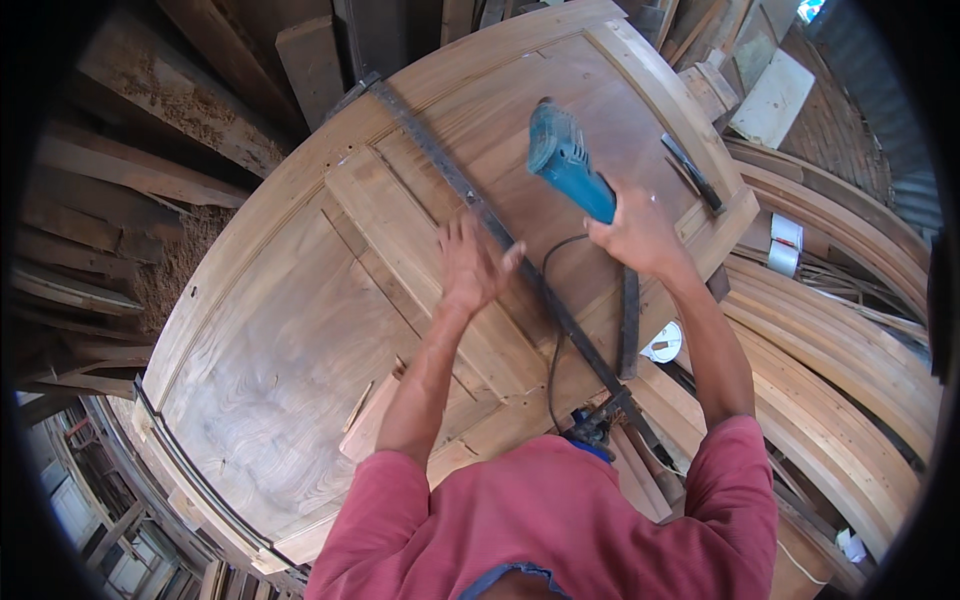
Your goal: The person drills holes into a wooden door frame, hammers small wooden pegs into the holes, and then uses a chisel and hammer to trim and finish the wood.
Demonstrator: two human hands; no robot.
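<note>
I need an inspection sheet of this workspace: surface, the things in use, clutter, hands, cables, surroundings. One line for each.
Surface: wooden door panel lying flat, framed, bare wood.
Things in use: blue power tool on the panel; long metal bar clamp running diagonally across it.
Clutter: dark hand tool near the panel's right edge; wood offcut at the near side.
Hands: right hand grips the tool's handle; left hand pressed open on the panel beside the clamp.
Cables: black cord trailing from the tool toward the person.
Surroundings: stacked planks left, curved wooden frames right.

Curved wooden mouldings point(840, 400) stacked right. White tape rolls point(785, 243) among them. Rough planks point(150, 170) piled far left, sawdust heap point(165, 270) beside. Pale flat board point(772, 98) far right. Small round white dial point(663, 342) near right.
</note>
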